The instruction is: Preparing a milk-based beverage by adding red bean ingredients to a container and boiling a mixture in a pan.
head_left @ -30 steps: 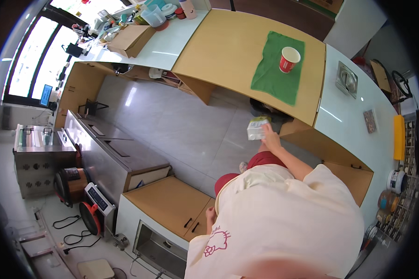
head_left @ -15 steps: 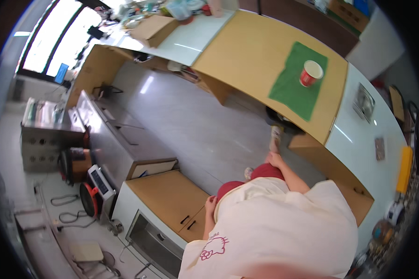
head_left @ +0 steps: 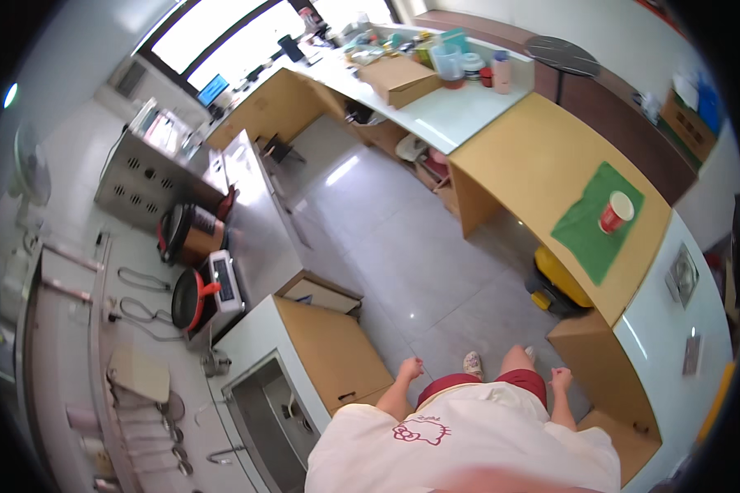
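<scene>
My left hand (head_left: 413, 367) hangs low beside my body, near the wooden cabinet doors below the sink. Its fingers are curled in, and no object shows in them. On the other side, my right hand (head_left: 561, 378) is loosely closed as well, near the wooden panel under the counter, with nothing visible in it. Neither hand touches a surface. A red and white paper cup (head_left: 615, 213) stands on a green cloth (head_left: 580, 220) on the wooden counter (head_left: 510, 152), out of reach of both hands.
To the left are a sink (head_left: 263, 403), a frying pan (head_left: 191, 300), a white scale (head_left: 224, 281) and a rice cooker (head_left: 193, 234). A cardboard box (head_left: 399, 80) and jugs stand on the far counter. A yellow and black machine (head_left: 559, 279) sits under the wooden counter. Grey floor (head_left: 386, 246) runs between.
The view has swung up and left, showing more of the room. My right hand has come away from my leg to my side, and my left hand has moved forward.
</scene>
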